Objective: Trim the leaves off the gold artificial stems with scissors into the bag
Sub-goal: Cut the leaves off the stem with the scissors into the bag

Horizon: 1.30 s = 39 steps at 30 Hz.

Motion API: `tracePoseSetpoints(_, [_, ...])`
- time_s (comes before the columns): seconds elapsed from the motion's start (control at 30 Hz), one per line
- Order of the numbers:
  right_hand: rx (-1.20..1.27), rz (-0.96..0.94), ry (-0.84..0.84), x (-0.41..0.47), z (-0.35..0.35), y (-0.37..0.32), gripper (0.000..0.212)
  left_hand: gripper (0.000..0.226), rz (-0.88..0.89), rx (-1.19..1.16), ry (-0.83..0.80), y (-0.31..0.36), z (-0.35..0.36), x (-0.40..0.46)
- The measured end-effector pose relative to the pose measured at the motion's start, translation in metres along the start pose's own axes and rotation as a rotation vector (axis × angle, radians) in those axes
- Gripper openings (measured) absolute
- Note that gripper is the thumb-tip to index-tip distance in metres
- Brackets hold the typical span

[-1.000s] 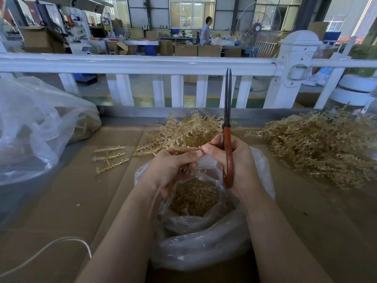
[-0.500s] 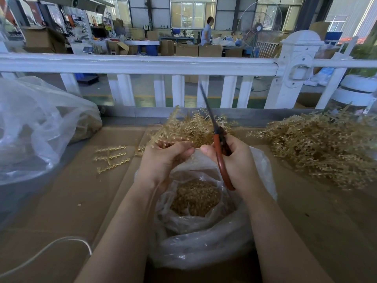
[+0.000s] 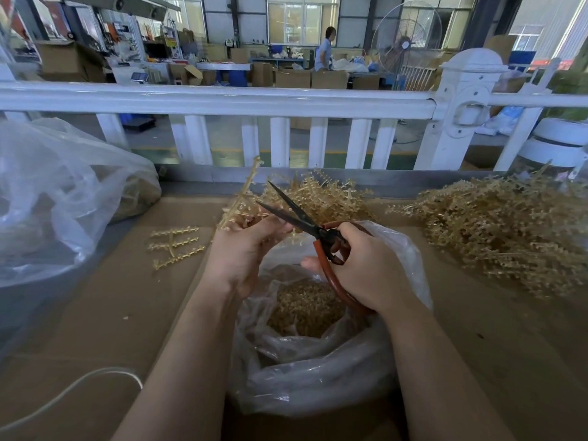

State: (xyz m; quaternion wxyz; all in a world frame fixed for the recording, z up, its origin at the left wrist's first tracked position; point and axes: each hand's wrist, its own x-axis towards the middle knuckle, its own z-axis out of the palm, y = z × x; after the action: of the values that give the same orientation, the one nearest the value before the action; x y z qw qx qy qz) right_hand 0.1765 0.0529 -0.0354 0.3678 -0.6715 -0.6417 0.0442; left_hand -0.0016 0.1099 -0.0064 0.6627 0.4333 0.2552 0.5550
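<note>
Scissors (image 3: pixel 299 214) swung left since a second ago, blades now parted at gold stem (image 3: pixel 240 198) pinched in left hand (image 3: pixel 241 249). Right hand (image 3: pixel 359 265) grips handles. Bag (image 3: pixel 318 370) below holds many trimmings; big untrimmed pile (image 3: pixel 502 230) remains on desk (image 3: pixel 111 313).

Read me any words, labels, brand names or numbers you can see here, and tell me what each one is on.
None can be read.
Sign on the back wall: too small and blurred.
Coloured boards at far left: blurred.
Scissors, bag, gold stems, white railing: no marking visible.
</note>
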Motion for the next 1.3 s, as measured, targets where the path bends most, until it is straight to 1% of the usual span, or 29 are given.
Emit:
tracePoseSetpoints(0.07, [-0.006,-0.002,0.011,-0.0004,-0.0001,-0.0007,0.061,0.037,-0.001,-0.002,-0.003,-0.0002,-0.0006,-0.0005])
tracePoseSetpoints(0.17, [-0.022,-0.004,0.02,-0.0001,-0.0003,-0.0016,0.06,0.041,-0.002,-0.011,-0.01,0.0002,-0.0015,-0.0003])
tracePoseSetpoints(0.27, [-0.04,0.005,0.018,0.0004,0.0001,-0.0022,0.062,0.038,-0.011,-0.018,-0.02,0.0013,-0.0032,-0.0004])
tracePoseSetpoints(0.37, [-0.018,0.019,0.012,0.0001,0.0005,-0.0026,0.066,0.026,-0.025,-0.004,-0.031,0.0022,-0.0049,-0.0006])
tracePoseSetpoints(0.5, [0.016,0.031,-0.006,-0.0002,0.0,-0.0045,0.068,0.023,-0.045,0.001,0.009,0.0027,-0.0047,-0.0003])
tracePoseSetpoints(0.6, [0.014,0.031,-0.001,0.0005,-0.0007,-0.0054,0.067,0.007,-0.04,0.041,0.029,0.0038,-0.0038,-0.0008])
tracePoseSetpoints(0.7, [0.007,0.025,0.008,0.0008,-0.0004,-0.0051,0.07,0.009,-0.035,0.06,0.044,0.0054,-0.0036,-0.0011])
tracePoseSetpoints(0.8, [0.005,0.026,0.007,0.0007,-0.0003,-0.0045,0.074,0.007,-0.042,0.065,0.05,0.0064,-0.004,-0.0011])
tracePoseSetpoints(0.9, [-0.015,0.009,0.018,0.0001,-0.0012,-0.0035,0.071,0.006,-0.037,0.088,0.055,0.0069,-0.0039,-0.0009])
tracePoseSetpoints(1.0, [-0.063,-0.032,0.044,-0.0014,-0.0019,-0.0045,0.06,0.016,-0.011,0.151,0.02,0.0077,-0.0031,-0.0027])
tracePoseSetpoints(1.07, [-0.076,-0.051,0.057,-0.0018,-0.0024,-0.0046,0.057,0.022,0.007,0.184,-0.003,0.0082,-0.0027,-0.0037])
tracePoseSetpoints(1.2, [-0.083,-0.06,0.055,-0.0019,-0.0018,-0.0049,0.057,0.022,0.02,0.201,0.005,0.0088,-0.0035,-0.0035])
tracePoseSetpoints(1.3, [-0.07,-0.043,0.042,-0.0013,-0.0014,-0.0048,0.062,0.026,0.017,0.206,-0.007,0.0092,-0.0036,-0.0041])
